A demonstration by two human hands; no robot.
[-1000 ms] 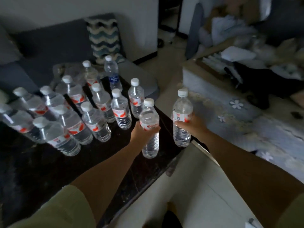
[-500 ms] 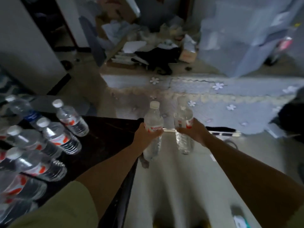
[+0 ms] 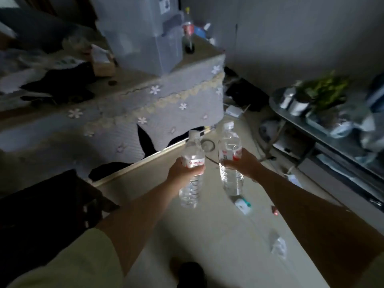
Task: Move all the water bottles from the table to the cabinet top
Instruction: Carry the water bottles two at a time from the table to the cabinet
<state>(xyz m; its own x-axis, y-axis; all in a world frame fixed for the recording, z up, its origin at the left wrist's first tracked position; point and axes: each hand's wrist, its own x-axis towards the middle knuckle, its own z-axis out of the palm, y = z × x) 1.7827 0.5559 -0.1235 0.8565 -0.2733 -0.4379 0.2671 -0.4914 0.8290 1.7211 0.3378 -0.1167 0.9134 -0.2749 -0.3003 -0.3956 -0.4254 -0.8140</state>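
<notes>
I carry two clear water bottles with white caps and red-and-white labels over the pale floor. My left hand (image 3: 184, 170) grips the left bottle (image 3: 192, 173) round its label. My right hand (image 3: 242, 164) grips the right bottle (image 3: 230, 161) at its label, a little higher and further forward. Both bottles are upright in the air. The dark table (image 3: 52, 200) shows only as a corner at the lower left; the bottles that stand on it are out of view. A cloth-covered cabinet (image 3: 145, 100) with white flowers stands ahead.
On the cabinet top sit a translucent plastic drawer unit (image 3: 143, 34), a dark cola bottle (image 3: 188, 36) and scattered clutter at the left. A low glass-topped stand (image 3: 324, 129) with a plant and pots runs along the right. Small litter (image 3: 242, 204) lies on the floor.
My view has swung right, away from the table. The table's bottles have left the frame. Both held bottles now hang over open floor, nearer the cabinet's right end.
</notes>
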